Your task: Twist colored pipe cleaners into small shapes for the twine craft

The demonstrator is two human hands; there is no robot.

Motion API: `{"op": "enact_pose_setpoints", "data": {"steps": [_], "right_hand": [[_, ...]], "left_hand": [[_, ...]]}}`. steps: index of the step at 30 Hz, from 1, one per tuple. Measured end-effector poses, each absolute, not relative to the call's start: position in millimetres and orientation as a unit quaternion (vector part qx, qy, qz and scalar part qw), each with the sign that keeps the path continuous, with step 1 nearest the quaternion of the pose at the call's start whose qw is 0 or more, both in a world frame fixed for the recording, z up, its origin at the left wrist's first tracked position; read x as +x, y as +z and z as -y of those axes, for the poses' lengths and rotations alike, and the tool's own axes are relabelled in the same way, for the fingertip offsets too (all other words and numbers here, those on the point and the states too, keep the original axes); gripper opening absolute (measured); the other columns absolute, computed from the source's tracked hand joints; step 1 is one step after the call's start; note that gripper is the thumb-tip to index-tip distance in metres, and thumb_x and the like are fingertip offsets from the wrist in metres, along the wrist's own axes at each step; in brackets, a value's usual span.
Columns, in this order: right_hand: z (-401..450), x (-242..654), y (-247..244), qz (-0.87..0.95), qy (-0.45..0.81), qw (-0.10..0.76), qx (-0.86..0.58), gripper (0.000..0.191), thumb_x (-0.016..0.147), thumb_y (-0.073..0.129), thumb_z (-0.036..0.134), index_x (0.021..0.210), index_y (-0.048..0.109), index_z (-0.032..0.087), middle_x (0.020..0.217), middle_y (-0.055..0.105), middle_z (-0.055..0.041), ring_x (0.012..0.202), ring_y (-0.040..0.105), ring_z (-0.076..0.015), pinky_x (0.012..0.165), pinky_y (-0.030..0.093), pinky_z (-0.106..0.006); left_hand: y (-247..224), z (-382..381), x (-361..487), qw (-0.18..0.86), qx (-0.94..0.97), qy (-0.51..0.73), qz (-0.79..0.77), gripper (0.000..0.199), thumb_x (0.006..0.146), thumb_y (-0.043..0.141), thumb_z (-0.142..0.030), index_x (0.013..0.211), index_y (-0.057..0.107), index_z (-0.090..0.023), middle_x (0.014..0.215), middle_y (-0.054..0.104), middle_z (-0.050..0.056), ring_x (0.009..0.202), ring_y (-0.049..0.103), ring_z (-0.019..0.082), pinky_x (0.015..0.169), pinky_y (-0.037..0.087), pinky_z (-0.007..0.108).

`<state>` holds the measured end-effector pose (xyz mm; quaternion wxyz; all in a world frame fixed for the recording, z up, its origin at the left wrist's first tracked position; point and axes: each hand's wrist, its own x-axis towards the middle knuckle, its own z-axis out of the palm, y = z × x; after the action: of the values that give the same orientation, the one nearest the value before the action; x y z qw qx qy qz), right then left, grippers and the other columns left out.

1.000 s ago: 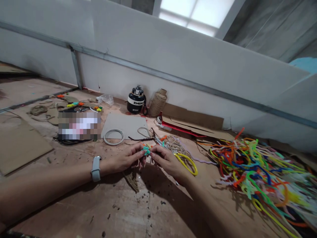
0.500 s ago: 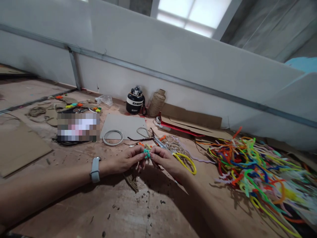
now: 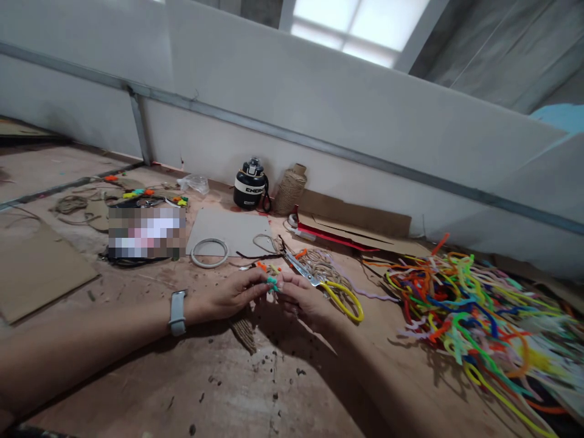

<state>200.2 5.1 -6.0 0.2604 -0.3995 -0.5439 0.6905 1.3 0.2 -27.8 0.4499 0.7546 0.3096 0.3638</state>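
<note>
Right hand [image 3: 303,299], slightly turned since earlier, and left hand [image 3: 228,295] pinch a teal piece [image 3: 272,284] short of the tabletop's [image 3: 237,395] far edge. Uneven tugging might deform it.

scuffed wooden table [image 3: 228,389] with scissors [image 3: 340,298], cord, pipe cleaners [image 3: 474,310]

Near-middle bench [image 3: 232,398] passable, right side obstructed.
Scissors [image 3: 340,298] and cord tangle [image 3: 322,266] in the way just beyond right hand [image 3: 303,299]; heap of coloured strips [image 3: 477,310] (messy, spreads wide) fills the right; bottle [image 3: 249,190] and twine spool [image 3: 291,190] block part of the back.
</note>
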Motion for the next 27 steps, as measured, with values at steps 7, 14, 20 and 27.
{"op": "enact_pose_setpoints", "data": {"steps": [7,14,20,27], "right_hand": [[-6,199,-11,0.731,0.375,0.369,-0.435,0.026,0.094,0.049,0.045,0.097,0.054,0.02,0.074,0.057,0.0009,0.058,0.053,-0.0119,0.051,0.045,-0.024],[-2,202,-18,0.872,-0.002,0.382,-0.307,0.026,0.095,0.047,0.02,0.12,0.054,0.022,0.114,0.064,-0.0105,0.109,0.06,-0.0222,0.093,0.053,-0.039],[-5,205,-24,0.891,-0.06,0.354,-0.279,0.031,0.093,0.047,0.013,0.121,0.057,0.02,0.107,0.068,-0.0116,0.099,0.066,-0.0208,0.082,0.058,-0.032],[-1,200,-23,0.87,0.002,0.403,-0.285,0.024,0.093,0.049,0.015,0.112,0.062,0.021,0.1,0.068,-0.0085,0.094,0.065,-0.0186,0.08,0.057,-0.031]], "left_hand": [[-33,-2,8,0.719,0.511,0.382,-0.275,0.04,0.082,0.066,-0.054,0.09,0.053,-0.017,0.07,0.057,-0.002,0.055,0.048,0.007,0.053,0.036,0.019],[-38,-6,7,0.76,0.445,0.412,-0.232,0.035,0.083,0.069,-0.046,0.086,0.053,-0.016,0.066,0.055,-0.004,0.049,0.042,0.004,0.048,0.031,0.016],[-38,-5,8,0.761,0.456,0.398,-0.233,0.036,0.083,0.068,-0.047,0.083,0.049,-0.017,0.063,0.053,-0.005,0.047,0.039,0.004,0.047,0.029,0.016],[-42,-5,10,0.747,0.466,0.41,-0.236,0.036,0.084,0.067,-0.049,0.085,0.049,-0.017,0.063,0.052,-0.006,0.046,0.038,0.004,0.047,0.029,0.017]]}}
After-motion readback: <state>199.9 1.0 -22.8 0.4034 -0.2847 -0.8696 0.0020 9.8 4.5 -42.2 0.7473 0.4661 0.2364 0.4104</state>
